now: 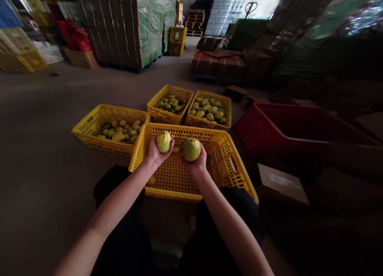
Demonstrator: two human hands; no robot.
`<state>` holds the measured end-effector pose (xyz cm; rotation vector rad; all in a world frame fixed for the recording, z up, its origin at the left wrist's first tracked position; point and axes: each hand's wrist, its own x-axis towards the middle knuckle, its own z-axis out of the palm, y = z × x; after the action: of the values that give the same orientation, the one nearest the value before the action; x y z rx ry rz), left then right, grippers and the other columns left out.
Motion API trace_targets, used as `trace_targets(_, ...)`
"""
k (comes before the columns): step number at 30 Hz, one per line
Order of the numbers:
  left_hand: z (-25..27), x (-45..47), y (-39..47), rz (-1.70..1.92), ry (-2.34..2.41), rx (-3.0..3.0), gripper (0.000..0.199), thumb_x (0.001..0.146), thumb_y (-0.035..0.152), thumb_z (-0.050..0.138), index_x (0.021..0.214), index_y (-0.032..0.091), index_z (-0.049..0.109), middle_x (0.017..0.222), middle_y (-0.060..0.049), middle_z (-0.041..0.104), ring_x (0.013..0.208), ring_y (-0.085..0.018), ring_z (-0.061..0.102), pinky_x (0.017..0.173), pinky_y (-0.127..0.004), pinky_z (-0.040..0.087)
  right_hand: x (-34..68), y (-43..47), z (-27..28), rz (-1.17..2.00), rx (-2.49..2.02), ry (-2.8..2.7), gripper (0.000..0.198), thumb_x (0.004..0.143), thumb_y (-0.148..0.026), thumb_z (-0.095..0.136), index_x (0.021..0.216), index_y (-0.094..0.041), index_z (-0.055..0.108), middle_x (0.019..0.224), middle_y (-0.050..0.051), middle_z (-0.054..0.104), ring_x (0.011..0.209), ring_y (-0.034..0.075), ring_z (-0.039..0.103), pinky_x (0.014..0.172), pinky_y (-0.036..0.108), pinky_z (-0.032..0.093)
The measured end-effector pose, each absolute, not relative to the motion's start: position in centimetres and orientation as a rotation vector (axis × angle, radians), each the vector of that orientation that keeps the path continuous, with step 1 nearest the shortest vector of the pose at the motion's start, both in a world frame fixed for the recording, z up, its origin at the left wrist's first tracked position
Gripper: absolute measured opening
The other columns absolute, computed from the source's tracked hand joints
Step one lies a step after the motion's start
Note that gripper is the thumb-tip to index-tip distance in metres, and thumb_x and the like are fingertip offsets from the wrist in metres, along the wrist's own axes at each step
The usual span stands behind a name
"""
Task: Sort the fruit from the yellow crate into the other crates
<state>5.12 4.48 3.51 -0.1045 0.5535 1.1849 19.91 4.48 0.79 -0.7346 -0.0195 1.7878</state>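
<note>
My left hand (158,153) is wrapped round a pale yellow-green fruit (163,142), roundish and faintly ribbed. In my right hand (197,160) sits a larger, greener fruit (190,149) of similar shape, with a dark spot on top. Both fruits are held side by side, a little apart, over a yellow plastic crate (233,148) with a slotted floor. Inside that crate one yellowish fruit (151,180) lies at the near left. Another fruit (175,150) shows partly between my hands. The exact kind of fruit cannot be made out.
Beyond the near crate stand a left crate (86,126), a back middle crate (155,115) and a back right crate (229,112), each with several yellow-green fruits. To the right are a red tub (254,132) and a cardboard box (281,182). Wrapped pallet stacks (119,28) rise behind.
</note>
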Motion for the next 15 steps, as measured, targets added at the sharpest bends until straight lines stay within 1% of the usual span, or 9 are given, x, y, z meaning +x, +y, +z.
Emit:
trace_targets(2,3.83,5.13,4.24,1.150,0.503,-0.046,0.038,0.096,0.034,0.037,0.111,0.014,0.066,0.074,-0.005,0.070,0.059,-0.014,0.066,0.048,-0.020,0.054,20.03,4.46,1.27,1.810,-0.706,-0.045,0.032,0.090,-0.041,0.046,0.078,-0.019,0.065,0.066,0.005,0.071,0.062,0.019,0.068,0.046,0.025,0.051)
trace_targets(5,4.19,5.18,4.16,1.139,0.484,-0.019,0.035,0.096,0.035,0.040,0.111,0.014,0.065,0.074,-0.004,0.070,0.060,-0.014,0.066,0.050,-0.020,0.055,20.23,4.46,1.70,1.789,-0.656,-0.045,0.037,0.093,-0.046,0.044,0.083,-0.019,0.066,0.071,0.005,0.072,0.065,0.018,0.068,0.053,0.028,0.056)
trace_targets(8,4.35,5.28,4.37,1.163,0.498,-0.032,0.036,0.097,0.038,0.041,0.111,0.014,0.065,0.075,-0.005,0.070,0.061,-0.013,0.066,0.055,-0.021,0.057,20.30,4.56,1.54,1.759,-0.613,-0.044,0.035,0.094,-0.046,0.045,0.088,-0.019,0.067,0.078,0.005,0.074,0.069,0.018,0.069,0.059,0.030,0.058)
trace_targets(11,4.25,5.52,4.52,1.195,0.499,-0.033,0.039,0.098,0.038,0.039,0.114,0.013,0.064,0.078,-0.006,0.070,0.066,-0.015,0.068,0.058,-0.023,0.059,20.14,4.68,1.13,1.768,-0.599,-0.017,0.030,0.092,-0.046,0.051,0.090,-0.020,0.066,0.077,0.003,0.073,0.069,0.018,0.069,0.059,0.030,0.058)
trace_targets(15,3.97,5.83,4.61,1.239,0.500,-0.051,0.037,0.098,0.035,0.039,0.112,0.013,0.064,0.079,-0.006,0.071,0.072,-0.017,0.070,0.062,-0.026,0.061,19.92,4.69,0.93,1.794,-0.596,0.020,0.035,0.092,-0.050,0.049,0.091,-0.019,0.066,0.077,0.003,0.073,0.067,0.017,0.068,0.057,0.029,0.058)
